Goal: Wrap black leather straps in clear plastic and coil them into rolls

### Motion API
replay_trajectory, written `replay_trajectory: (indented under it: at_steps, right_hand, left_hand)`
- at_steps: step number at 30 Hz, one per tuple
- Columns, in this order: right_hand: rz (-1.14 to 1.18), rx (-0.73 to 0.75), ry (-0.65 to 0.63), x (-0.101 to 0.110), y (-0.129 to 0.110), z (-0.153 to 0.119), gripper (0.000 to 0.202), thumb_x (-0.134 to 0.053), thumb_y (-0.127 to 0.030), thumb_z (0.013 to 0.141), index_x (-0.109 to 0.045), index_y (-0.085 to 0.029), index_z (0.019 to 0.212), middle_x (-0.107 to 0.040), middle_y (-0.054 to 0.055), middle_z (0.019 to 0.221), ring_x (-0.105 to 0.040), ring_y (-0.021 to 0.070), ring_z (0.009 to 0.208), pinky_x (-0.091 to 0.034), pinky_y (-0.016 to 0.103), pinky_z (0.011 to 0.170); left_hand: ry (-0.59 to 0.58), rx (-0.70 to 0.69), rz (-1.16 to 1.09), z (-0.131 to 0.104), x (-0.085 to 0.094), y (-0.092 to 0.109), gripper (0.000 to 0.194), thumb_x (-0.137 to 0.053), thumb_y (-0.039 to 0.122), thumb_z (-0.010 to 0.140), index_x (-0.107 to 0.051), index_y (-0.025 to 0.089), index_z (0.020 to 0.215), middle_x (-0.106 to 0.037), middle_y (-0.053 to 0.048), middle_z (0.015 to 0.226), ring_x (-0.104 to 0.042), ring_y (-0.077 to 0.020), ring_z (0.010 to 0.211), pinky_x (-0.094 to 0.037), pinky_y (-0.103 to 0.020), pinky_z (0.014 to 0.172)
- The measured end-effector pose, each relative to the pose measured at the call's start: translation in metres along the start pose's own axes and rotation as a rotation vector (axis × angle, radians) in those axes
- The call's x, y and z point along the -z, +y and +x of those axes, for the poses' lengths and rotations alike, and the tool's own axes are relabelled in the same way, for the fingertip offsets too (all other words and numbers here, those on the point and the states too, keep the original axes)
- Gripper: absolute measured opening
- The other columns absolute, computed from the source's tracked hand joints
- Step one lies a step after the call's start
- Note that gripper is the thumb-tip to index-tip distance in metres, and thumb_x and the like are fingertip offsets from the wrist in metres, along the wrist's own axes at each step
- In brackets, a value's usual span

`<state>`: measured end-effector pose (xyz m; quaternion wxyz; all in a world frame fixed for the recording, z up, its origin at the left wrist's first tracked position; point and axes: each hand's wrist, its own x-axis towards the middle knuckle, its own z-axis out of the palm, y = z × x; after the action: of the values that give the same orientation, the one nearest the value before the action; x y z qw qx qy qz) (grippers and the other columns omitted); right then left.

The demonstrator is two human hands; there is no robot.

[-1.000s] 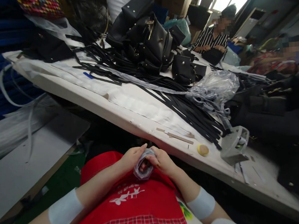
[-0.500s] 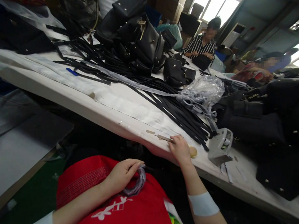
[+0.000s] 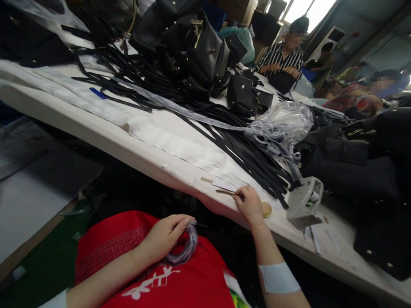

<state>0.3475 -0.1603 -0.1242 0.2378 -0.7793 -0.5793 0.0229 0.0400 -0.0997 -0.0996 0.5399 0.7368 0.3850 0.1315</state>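
Over the red apron, my left hand is closed on a coiled clear plastic strip, which hangs in a loop below the fingers. My right hand rests at the front edge of the white table, pinching a thin brown strip that points left. A round yellowish disc lies just right of that wrist. A small flat brown piece lies on the table left of the strip.
Long black straps stretch along the table to a grey tape dispenser. Behind them are black bags and crumpled clear plastic. More black bags fill the right. A person in a striped shirt sits across.
The thin brown strip in my right hand has turned slightly and sits a little lower on the table. My left hand with the coil has shifted slightly up and left.
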Motion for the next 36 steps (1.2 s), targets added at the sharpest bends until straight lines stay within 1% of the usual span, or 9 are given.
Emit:
replay_trajectory:
  at_steps: [4, 9, 12, 15, 17, 20, 24, 29, 36]
  right_hand:
    - [0.041, 0.005, -0.005, 0.007, -0.008, -0.001, 0.011, -0.057, -0.026, 0.085, -0.060, -0.021, 0.076, -0.064, 0.006, 0.082, -0.056, 0.0233, 0.086, -0.043, 0.038, 0.084]
    - [0.553, -0.216, -0.050, 0.027, -0.042, -0.012, 0.021, -0.052, -0.037, 0.089, -0.054, -0.020, 0.101, -0.065, 0.003, 0.082, -0.052, 0.0134, 0.056, -0.042, 0.028, 0.057]
    - [0.818, -0.252, -0.238, 0.044, -0.080, -0.027, 0.033, -0.053, -0.042, 0.090, -0.053, -0.020, 0.114, -0.061, -0.001, 0.075, -0.041, 0.0089, 0.047, -0.033, 0.024, 0.047]
    - [0.878, -0.180, -0.556, 0.058, -0.118, -0.043, 0.031, -0.063, -0.043, 0.085, -0.062, -0.019, 0.104, -0.054, -0.004, 0.063, -0.043, 0.0095, 0.051, -0.033, 0.023, 0.049]
    - [0.783, -0.070, -0.707, 0.063, -0.137, -0.051, 0.029, -0.070, -0.040, 0.080, -0.066, -0.019, 0.100, -0.058, -0.002, 0.067, -0.047, 0.0110, 0.055, -0.035, 0.024, 0.052]
    - [0.484, 0.147, -0.731, 0.065, -0.153, -0.057, 0.019, -0.067, -0.036, 0.084, -0.071, -0.023, 0.098, -0.067, 0.002, 0.083, -0.057, 0.0145, 0.067, -0.042, 0.026, 0.061]
    - [0.021, 0.348, -0.722, 0.068, -0.159, -0.051, 0.027, -0.046, -0.030, 0.097, -0.072, -0.023, 0.099, -0.070, 0.005, 0.087, -0.065, 0.0173, 0.078, -0.044, 0.027, 0.070]
    - [-0.271, 0.444, -0.735, 0.082, -0.170, -0.045, 0.032, -0.043, -0.030, 0.097, -0.068, -0.020, 0.080, -0.070, 0.005, 0.072, -0.066, 0.0176, 0.065, -0.038, 0.028, 0.059]
    - [-0.337, 0.447, -0.741, 0.054, -0.194, -0.031, 0.028, -0.050, -0.029, 0.090, -0.071, -0.017, 0.076, -0.072, 0.010, 0.072, -0.066, 0.0206, 0.064, -0.037, 0.029, 0.058]
  left_hand:
    - [0.002, -0.003, -0.009, 0.000, 0.001, 0.000, 0.042, -0.041, 0.044, 0.093, -0.072, 0.020, 0.107, -0.074, -0.005, 0.109, -0.067, -0.0226, 0.102, -0.048, -0.032, 0.097]
    - [0.012, 0.000, -0.051, -0.001, 0.000, -0.004, 0.041, -0.044, 0.047, 0.092, -0.072, 0.021, 0.107, -0.074, -0.005, 0.109, -0.067, -0.0217, 0.095, -0.051, -0.029, 0.088]
    - [-0.042, 0.099, -0.130, -0.002, 0.002, -0.001, 0.043, -0.045, 0.047, 0.091, -0.072, 0.018, 0.107, -0.075, -0.006, 0.094, -0.064, -0.0164, 0.063, -0.051, -0.025, 0.060]
    - [-0.089, 0.212, -0.278, -0.001, 0.005, 0.001, 0.044, -0.049, 0.047, 0.088, -0.071, 0.014, 0.107, -0.073, -0.005, 0.079, -0.056, -0.0137, 0.050, -0.044, -0.023, 0.048]
    - [-0.056, 0.203, -0.346, 0.000, 0.006, -0.001, 0.043, -0.053, 0.046, 0.085, -0.072, 0.013, 0.105, -0.074, -0.007, 0.085, -0.063, -0.0172, 0.064, -0.049, -0.024, 0.056]
    - [-0.003, 0.153, -0.338, -0.002, 0.007, -0.006, 0.041, -0.055, 0.046, 0.085, -0.073, 0.013, 0.101, -0.075, -0.009, 0.100, -0.066, -0.0233, 0.092, -0.051, -0.029, 0.079]
    - [-0.025, 0.196, -0.314, -0.004, 0.006, -0.012, 0.047, -0.049, 0.048, 0.087, -0.072, 0.013, 0.107, -0.075, -0.009, 0.096, -0.068, -0.0229, 0.083, -0.053, -0.029, 0.070]
    - [-0.060, 0.195, -0.261, -0.007, 0.007, -0.010, 0.048, -0.046, 0.049, 0.089, -0.070, 0.014, 0.110, -0.075, -0.007, 0.091, -0.061, -0.0147, 0.053, -0.047, -0.025, 0.051]
    - [-0.022, 0.059, -0.128, -0.009, 0.010, 0.007, 0.038, -0.048, 0.043, 0.088, -0.074, 0.016, 0.098, -0.075, -0.007, 0.100, -0.068, -0.0232, 0.090, -0.051, -0.029, 0.079]
